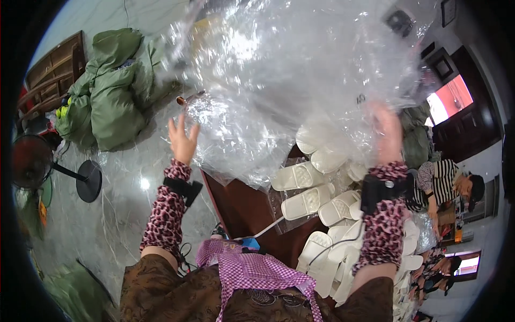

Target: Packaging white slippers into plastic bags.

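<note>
A large clear plastic bag (300, 59) billows across the upper middle, shiny and crumpled. My left hand (183, 138) is at its left edge with fingers spread and nothing in them. My right hand (387, 131) is raised at the bag's right side, blurred and partly covered by the film, so its grip does not show. Below the bag, cream slippers (308, 201) lie on a dark red-brown table (230, 196), some on clear plastic wrapping. More slippers (322, 257) are heaped beside my right forearm.
Green sacks (112, 102) stand on the marble floor at the left, near a black fan (88, 180). A thin cable (338, 244) crosses the slippers. At the right, a person in a striped top (442, 180) sits near more people (437, 268).
</note>
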